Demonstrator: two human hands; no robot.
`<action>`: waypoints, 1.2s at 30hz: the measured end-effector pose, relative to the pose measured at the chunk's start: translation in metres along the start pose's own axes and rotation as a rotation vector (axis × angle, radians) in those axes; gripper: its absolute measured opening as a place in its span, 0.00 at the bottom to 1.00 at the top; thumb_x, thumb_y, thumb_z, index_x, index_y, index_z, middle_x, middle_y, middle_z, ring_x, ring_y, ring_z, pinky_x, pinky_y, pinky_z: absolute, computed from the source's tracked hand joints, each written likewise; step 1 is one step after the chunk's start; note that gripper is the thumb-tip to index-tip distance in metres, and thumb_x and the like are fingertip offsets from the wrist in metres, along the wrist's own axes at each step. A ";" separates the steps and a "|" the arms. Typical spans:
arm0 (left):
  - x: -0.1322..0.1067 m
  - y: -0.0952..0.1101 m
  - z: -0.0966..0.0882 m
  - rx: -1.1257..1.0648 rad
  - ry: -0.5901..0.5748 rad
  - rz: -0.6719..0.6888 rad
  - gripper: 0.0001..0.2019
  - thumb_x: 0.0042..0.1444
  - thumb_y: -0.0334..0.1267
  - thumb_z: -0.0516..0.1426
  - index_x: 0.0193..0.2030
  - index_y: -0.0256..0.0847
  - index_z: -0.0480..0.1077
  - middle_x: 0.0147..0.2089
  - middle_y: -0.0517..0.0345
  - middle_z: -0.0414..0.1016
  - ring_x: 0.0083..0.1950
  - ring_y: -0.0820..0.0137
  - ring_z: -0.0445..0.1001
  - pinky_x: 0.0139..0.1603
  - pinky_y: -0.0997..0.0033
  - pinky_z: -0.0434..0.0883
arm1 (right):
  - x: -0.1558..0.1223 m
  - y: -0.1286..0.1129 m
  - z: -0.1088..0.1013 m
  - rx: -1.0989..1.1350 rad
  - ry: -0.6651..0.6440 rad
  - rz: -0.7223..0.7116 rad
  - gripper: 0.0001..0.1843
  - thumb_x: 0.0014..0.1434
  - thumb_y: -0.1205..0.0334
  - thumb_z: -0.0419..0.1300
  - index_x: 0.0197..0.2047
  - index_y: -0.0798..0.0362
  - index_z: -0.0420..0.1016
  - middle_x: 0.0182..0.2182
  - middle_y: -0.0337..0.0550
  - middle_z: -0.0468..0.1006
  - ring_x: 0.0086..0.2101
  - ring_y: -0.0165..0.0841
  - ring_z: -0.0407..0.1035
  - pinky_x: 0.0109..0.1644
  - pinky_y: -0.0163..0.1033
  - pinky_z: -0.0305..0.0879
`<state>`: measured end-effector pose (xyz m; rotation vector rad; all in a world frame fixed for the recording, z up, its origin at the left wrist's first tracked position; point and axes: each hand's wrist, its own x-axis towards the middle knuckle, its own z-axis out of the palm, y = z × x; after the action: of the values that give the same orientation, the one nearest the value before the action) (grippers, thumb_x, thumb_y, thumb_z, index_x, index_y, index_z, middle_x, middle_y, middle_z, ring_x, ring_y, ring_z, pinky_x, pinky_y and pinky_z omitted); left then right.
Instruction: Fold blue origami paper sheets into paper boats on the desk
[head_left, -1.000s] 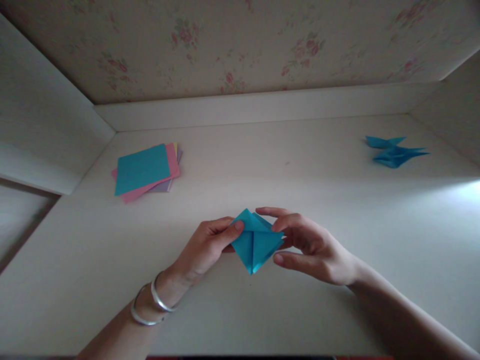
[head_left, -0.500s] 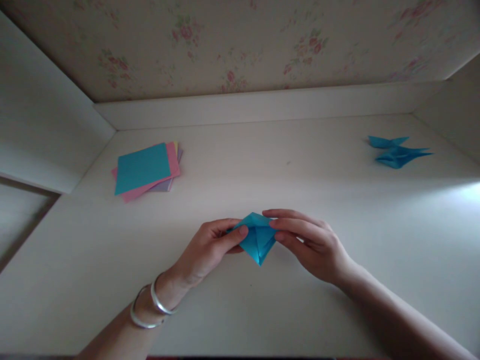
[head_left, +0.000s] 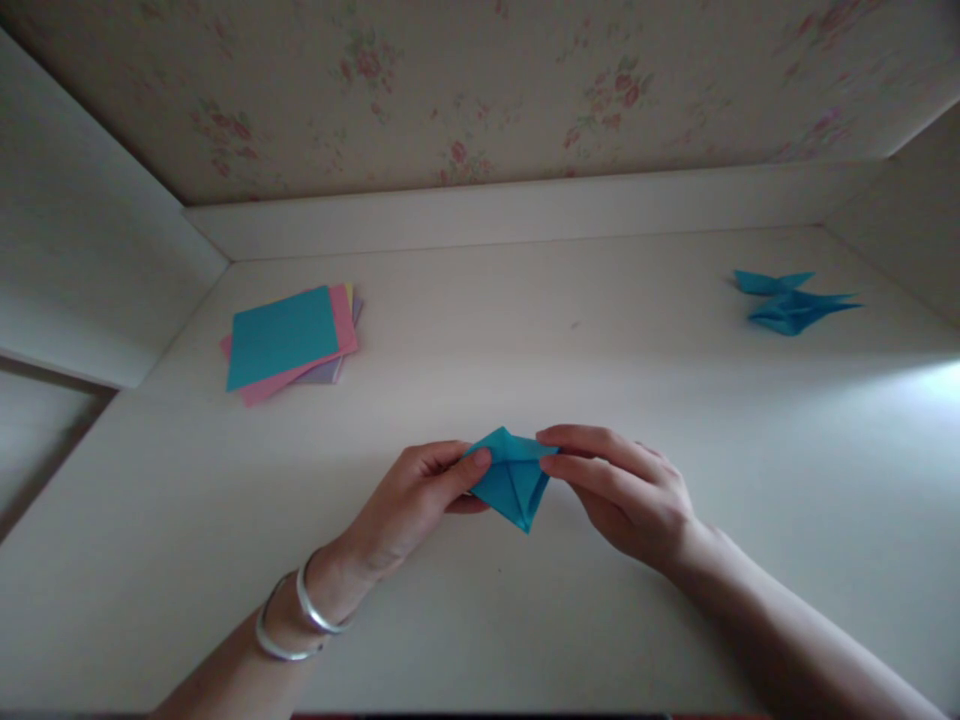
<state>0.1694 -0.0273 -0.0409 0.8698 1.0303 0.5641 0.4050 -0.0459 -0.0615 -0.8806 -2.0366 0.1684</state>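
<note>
A folded blue origami paper [head_left: 511, 485], roughly diamond-shaped with a centre crease and a point toward me, is held just above the white table. My left hand [head_left: 424, 495] pinches its left side, thumb on top and fingers underneath; two silver bangles [head_left: 311, 605] circle that wrist. At the paper's right corner, my right hand [head_left: 630, 490] grips the edge between thumb and fingertips. The fingers under the paper are partly hidden.
On the white table [head_left: 450, 330], a stack of coloured paper sheets [head_left: 285, 340], blue on top, lies at the back left. Folded blue paper pieces [head_left: 799, 310] lie at the back right. A white ledge and floral wallpaper [head_left: 465, 120] rise behind.
The right fingers have shifted along the paper's right corner, with that hand turning slightly. The lower point of the paper has swung a little right, and its right flap looks more open.
</note>
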 end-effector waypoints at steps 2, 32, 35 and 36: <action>0.000 0.000 0.000 -0.002 -0.010 0.007 0.19 0.55 0.53 0.65 0.40 0.38 0.81 0.38 0.56 0.79 0.41 0.68 0.77 0.44 0.70 0.77 | 0.001 0.000 0.001 -0.015 0.007 -0.005 0.13 0.63 0.76 0.59 0.43 0.49 0.77 0.46 0.46 0.83 0.38 0.31 0.79 0.39 0.33 0.76; 0.004 -0.009 -0.002 0.489 -0.033 0.373 0.12 0.61 0.39 0.62 0.50 0.45 0.80 0.44 0.53 0.78 0.44 0.66 0.76 0.44 0.70 0.73 | 0.011 -0.008 0.002 0.266 -0.052 0.250 0.05 0.60 0.69 0.67 0.39 0.51 0.76 0.32 0.44 0.79 0.33 0.35 0.74 0.36 0.41 0.72; 0.004 -0.008 -0.003 0.531 -0.039 0.434 0.13 0.60 0.36 0.63 0.51 0.46 0.80 0.45 0.53 0.78 0.42 0.67 0.77 0.42 0.72 0.74 | 0.007 -0.005 0.004 0.322 -0.091 0.298 0.10 0.61 0.67 0.66 0.46 0.51 0.76 0.35 0.45 0.79 0.36 0.36 0.75 0.38 0.42 0.74; 0.004 -0.008 -0.003 0.552 -0.043 0.460 0.13 0.59 0.35 0.63 0.51 0.46 0.80 0.46 0.53 0.78 0.43 0.67 0.77 0.42 0.72 0.74 | 0.006 -0.004 0.005 0.342 -0.103 0.289 0.10 0.62 0.66 0.66 0.48 0.50 0.77 0.37 0.46 0.79 0.39 0.37 0.75 0.41 0.43 0.75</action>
<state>0.1682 -0.0279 -0.0501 1.6250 0.9617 0.6498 0.3971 -0.0444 -0.0588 -0.9564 -1.8871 0.7126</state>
